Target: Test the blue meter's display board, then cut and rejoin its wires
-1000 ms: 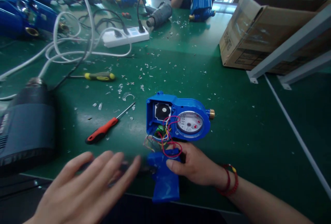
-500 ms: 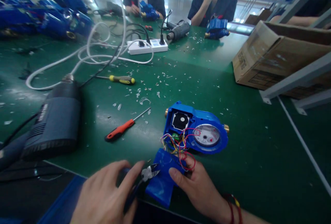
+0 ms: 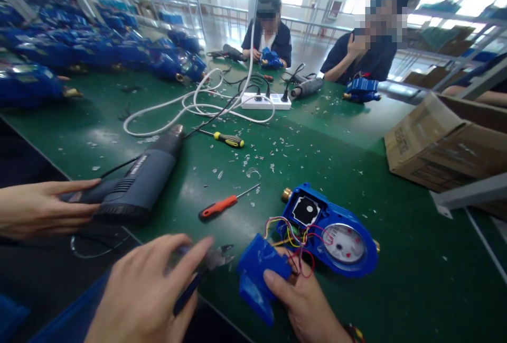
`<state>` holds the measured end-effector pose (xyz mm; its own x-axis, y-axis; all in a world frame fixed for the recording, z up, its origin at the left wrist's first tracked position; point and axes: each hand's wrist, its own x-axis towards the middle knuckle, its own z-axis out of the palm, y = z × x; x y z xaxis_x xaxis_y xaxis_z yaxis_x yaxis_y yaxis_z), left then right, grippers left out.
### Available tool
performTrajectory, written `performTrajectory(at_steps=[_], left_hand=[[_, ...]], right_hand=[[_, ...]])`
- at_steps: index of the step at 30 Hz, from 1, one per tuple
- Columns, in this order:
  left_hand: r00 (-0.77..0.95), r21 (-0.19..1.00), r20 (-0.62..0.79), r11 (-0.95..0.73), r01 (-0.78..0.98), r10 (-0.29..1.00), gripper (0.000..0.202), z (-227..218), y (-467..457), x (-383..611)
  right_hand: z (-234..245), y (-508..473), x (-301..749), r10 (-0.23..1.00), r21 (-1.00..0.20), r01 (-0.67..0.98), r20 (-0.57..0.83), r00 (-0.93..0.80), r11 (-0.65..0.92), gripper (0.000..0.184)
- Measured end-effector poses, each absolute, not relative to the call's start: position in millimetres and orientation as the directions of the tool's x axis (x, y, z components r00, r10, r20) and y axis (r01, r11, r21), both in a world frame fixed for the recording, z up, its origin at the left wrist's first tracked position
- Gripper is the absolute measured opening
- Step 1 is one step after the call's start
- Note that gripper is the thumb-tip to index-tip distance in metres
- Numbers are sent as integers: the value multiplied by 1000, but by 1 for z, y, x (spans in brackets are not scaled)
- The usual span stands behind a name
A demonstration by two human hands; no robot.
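Note:
My left hand [image 3: 146, 285] is closed around the handles of a pair of diagonal cutters [image 3: 218, 257], whose jaws are parted just left of a blue plastic cover [image 3: 261, 263]. My right hand [image 3: 307, 303] grips that cover, thumb on top and fingers underneath. Thin coloured wires [image 3: 304, 253] run from the cover into a blue water meter [image 3: 368, 253] lying on the table beyond it. The meter's square compartment is uncovered, and its round dial faces up. Left of the meter lies a red-and-black screwdriver [image 3: 218, 208].
At left, another person's hand [image 3: 51, 205] is on the handle of a grey heat gun [image 3: 148, 179]. A yellow-and-black screwdriver [image 3: 229, 140], power strip [image 3: 265, 102] and white cable lie farther back. A cardboard box [image 3: 420, 137] stands right. Blue meters [image 3: 130, 52] crowd the far left.
The view has tilted up and shifted left. Another person's hand has come to the heat gun. My left hand and the cutters have drawn slightly away from the cover, which is tilted more.

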<state>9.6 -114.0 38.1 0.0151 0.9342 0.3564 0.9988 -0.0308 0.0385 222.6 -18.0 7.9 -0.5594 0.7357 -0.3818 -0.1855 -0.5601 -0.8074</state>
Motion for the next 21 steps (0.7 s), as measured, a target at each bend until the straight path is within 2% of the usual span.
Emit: performTrajectory(at_steps=[2, 4, 11, 15, 21], left_hand=[[2, 107, 347, -42, 993, 938, 39, 43, -109, 15], [86, 114, 352, -134, 984, 932, 37, 48, -103, 23], [305, -26, 307, -312, 950, 901, 42, 48, -86, 36], [325, -105, 254, -308, 946, 911, 47, 41, -83, 37], [301, -106, 204, -285, 953, 931, 52, 30, -84, 39]], right_hand=[[9, -19, 231, 697, -808, -108, -422, -580, -579, 37], [11, -21, 239, 677, -806, -52, -459, -575, -590, 39], [23, -23, 242, 664, -803, 36, -517, -541, -595, 45], [23, -23, 239, 664, -790, 19, -527, -531, -612, 50], [15, -25, 237, 692, -814, 31, -513, -509, -580, 49]])
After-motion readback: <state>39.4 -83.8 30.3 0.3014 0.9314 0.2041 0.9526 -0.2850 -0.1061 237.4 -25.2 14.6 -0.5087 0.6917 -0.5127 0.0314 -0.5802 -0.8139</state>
